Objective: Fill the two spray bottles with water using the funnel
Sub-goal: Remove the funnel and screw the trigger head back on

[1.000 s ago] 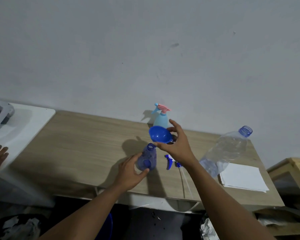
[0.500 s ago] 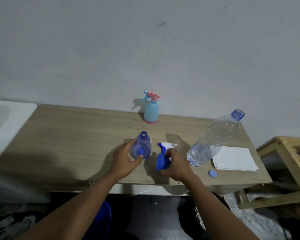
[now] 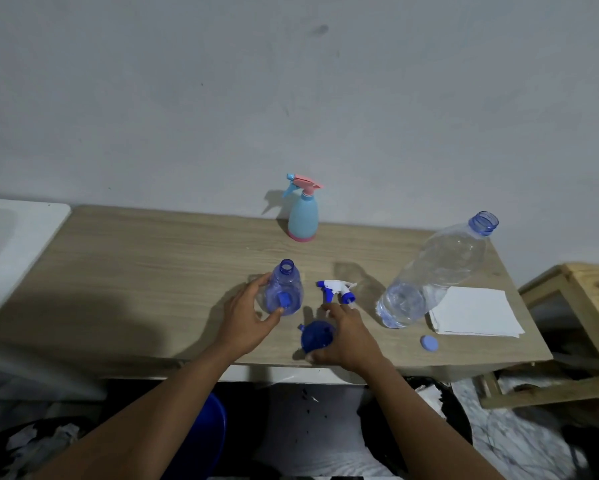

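A translucent blue spray bottle [image 3: 285,289] stands uncapped near the middle of the wooden table [image 3: 135,278]; my left hand [image 3: 248,315] grips its left side. Its white-and-blue spray head [image 3: 336,290] lies on the table just right of it. The blue funnel [image 3: 316,337] rests on the table near the front edge, and my right hand [image 3: 346,336] curls round its right side. A light-blue spray bottle with a pink trigger [image 3: 303,216] stands at the back by the wall. A large clear water bottle [image 3: 433,271], uncapped and partly filled, stands at the right.
A blue bottle cap [image 3: 429,342] lies near the front right edge beside a stack of white paper [image 3: 474,311]. A white basin [image 3: 11,244] adjoins the table's left end. A wooden stool [image 3: 575,327] stands at the right, and a blue bucket [image 3: 211,427] sits under the table.
My right hand has brought the funnel down from above the blue bottle to the table near the front edge. My left hand has stayed on the blue bottle.
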